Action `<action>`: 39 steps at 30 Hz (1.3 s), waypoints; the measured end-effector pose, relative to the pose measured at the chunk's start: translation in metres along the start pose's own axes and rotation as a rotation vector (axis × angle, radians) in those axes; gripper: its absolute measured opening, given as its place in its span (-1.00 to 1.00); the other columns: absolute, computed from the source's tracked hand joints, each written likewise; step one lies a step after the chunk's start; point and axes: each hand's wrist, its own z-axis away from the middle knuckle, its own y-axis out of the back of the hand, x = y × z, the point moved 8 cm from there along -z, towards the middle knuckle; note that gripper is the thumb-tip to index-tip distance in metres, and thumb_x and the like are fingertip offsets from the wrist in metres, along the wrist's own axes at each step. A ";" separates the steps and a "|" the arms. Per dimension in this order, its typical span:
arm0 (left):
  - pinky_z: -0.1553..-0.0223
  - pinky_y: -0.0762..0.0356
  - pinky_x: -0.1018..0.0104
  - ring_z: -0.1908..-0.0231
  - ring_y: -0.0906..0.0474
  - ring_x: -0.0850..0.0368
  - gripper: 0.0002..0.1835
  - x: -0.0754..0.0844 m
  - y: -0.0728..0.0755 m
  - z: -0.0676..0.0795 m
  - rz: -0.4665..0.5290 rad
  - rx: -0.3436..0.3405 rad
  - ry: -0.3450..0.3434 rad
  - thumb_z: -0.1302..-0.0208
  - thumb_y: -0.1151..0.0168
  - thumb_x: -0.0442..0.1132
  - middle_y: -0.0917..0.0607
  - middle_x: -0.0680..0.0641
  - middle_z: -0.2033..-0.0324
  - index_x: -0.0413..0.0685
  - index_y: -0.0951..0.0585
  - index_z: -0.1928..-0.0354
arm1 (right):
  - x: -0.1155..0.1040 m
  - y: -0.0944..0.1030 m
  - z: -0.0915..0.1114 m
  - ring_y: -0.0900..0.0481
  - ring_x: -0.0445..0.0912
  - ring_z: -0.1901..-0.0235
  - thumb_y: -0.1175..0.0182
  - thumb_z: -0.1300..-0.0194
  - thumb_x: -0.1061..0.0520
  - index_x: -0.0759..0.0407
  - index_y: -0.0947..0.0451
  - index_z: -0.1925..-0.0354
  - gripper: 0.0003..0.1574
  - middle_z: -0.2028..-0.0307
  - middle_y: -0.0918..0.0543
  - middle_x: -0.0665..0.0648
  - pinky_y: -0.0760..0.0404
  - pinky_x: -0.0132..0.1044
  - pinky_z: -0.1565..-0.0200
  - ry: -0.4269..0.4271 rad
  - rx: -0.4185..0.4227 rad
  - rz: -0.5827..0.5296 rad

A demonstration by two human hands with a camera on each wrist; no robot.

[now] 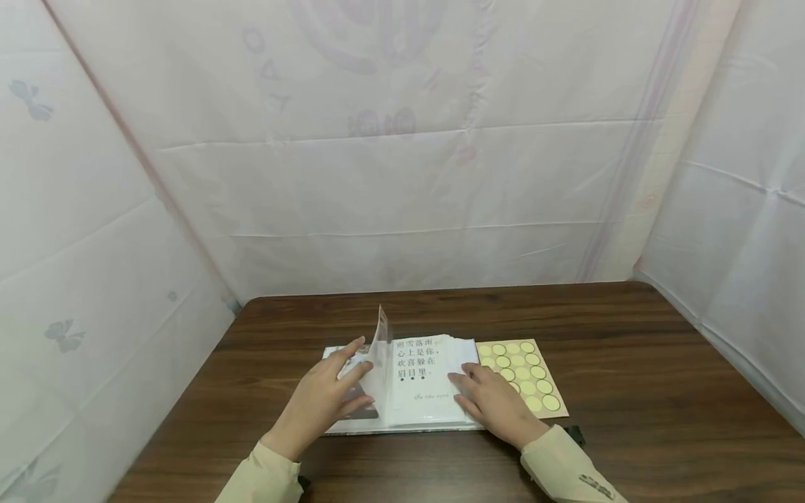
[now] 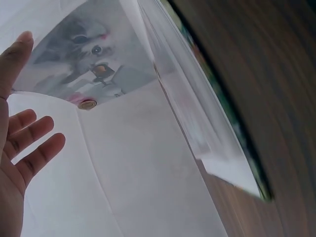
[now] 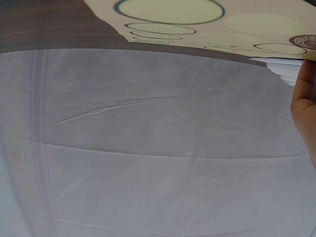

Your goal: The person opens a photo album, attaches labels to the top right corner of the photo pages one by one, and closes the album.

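Nearest are my two pale cream fabric sleeves (image 1: 264, 476), cuffs reaching toward the work over a dark brown wood-grained table (image 1: 251, 395). Beyond the cuffs, my left hand (image 1: 321, 395) is spread over the left side of the open book of white pages in clear plastic pockets (image 1: 411, 412), its fingers parted and gripping nothing that I can make out. My right hand (image 1: 499, 405) lies loosely at the book's right edge, fingertips resting on the pages; whether they nip a leaf there I cannot tell. The book lies flat before me, large black printed characters on its right page, a grey picture of a furry animal (image 2: 98, 54) on the left. Between my hands one thin translucent plastic leaf (image 1: 381, 356) stands upright near the spine, beside my left fingertips. Left unsupported, it could fall back either way; clinging plastic could bring a second leaf along with it, and too firm a press from my right fingers could crease the page edges. Just right of the book, partly under my right hand, lies a cream sheet of round yellow stickers (image 1: 528, 388), which a dragging cuff could shift. Farthest hangs a creased, pale printed cloth (image 1: 409, 230).
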 end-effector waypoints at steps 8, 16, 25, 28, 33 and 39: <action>0.02 -0.62 -0.01 0.01 -0.61 -0.13 -0.37 -0.013 0.003 0.010 0.003 0.002 0.024 0.18 -0.42 0.15 -0.53 -0.23 -0.16 0.00 -0.58 0.03 | 0.001 0.000 0.000 -0.58 0.07 -0.06 -0.13 -0.35 -0.07 -0.03 -0.53 -0.18 -0.53 -0.11 -0.57 0.19 -0.58 -0.05 -0.08 -0.014 0.004 -0.004; -0.04 -0.51 -0.03 -0.13 -0.50 -0.12 -0.39 -0.015 0.002 0.012 -0.035 0.021 -0.001 0.25 -0.38 0.20 -0.58 -0.16 -0.10 0.00 -0.58 0.14 | 0.003 0.002 0.004 -0.56 0.08 -0.09 -0.12 -0.36 -0.06 0.00 -0.52 -0.20 -0.52 -0.12 -0.56 0.21 -0.56 -0.03 -0.11 -0.006 0.008 -0.029; -0.17 -0.40 0.05 -0.04 -0.61 -0.02 -0.37 -0.018 -0.014 0.015 -0.050 -0.023 -0.016 0.24 -0.33 0.26 -0.72 0.01 0.13 -0.02 -0.61 0.17 | 0.014 0.008 0.016 -0.58 0.08 -0.08 -0.18 -0.31 -0.04 0.00 -0.54 -0.17 -0.53 -0.10 -0.58 0.20 -0.57 -0.01 -0.09 -0.037 0.031 -0.020; -0.17 -0.39 0.06 0.00 -0.63 0.01 -0.35 -0.021 -0.015 0.018 -0.053 -0.030 -0.005 0.28 -0.34 0.27 -0.73 0.01 0.17 -0.03 -0.63 0.18 | 0.014 0.009 0.017 -0.58 0.07 -0.08 -0.17 -0.32 -0.04 0.00 -0.54 -0.16 -0.53 -0.10 -0.58 0.20 -0.57 -0.02 -0.09 -0.032 0.034 -0.015; -0.13 -0.44 0.07 0.03 -0.64 0.04 -0.36 -0.021 -0.015 0.020 -0.071 -0.056 -0.005 0.24 -0.33 0.28 -0.74 0.02 0.18 -0.03 -0.63 0.17 | 0.014 0.010 0.017 -0.58 0.06 -0.07 -0.18 -0.31 -0.04 0.00 -0.55 -0.16 -0.54 -0.09 -0.58 0.20 -0.58 -0.02 -0.08 -0.033 0.040 -0.008; -0.11 -0.45 0.12 0.10 -0.66 0.08 -0.37 -0.023 -0.016 0.024 -0.076 -0.058 -0.015 0.13 -0.19 0.34 -0.74 0.04 0.23 -0.02 -0.64 0.19 | 0.014 0.010 0.017 -0.58 0.06 -0.08 -0.18 -0.31 -0.04 -0.01 -0.55 -0.16 -0.54 -0.09 -0.58 0.19 -0.58 -0.02 -0.08 -0.035 0.041 -0.010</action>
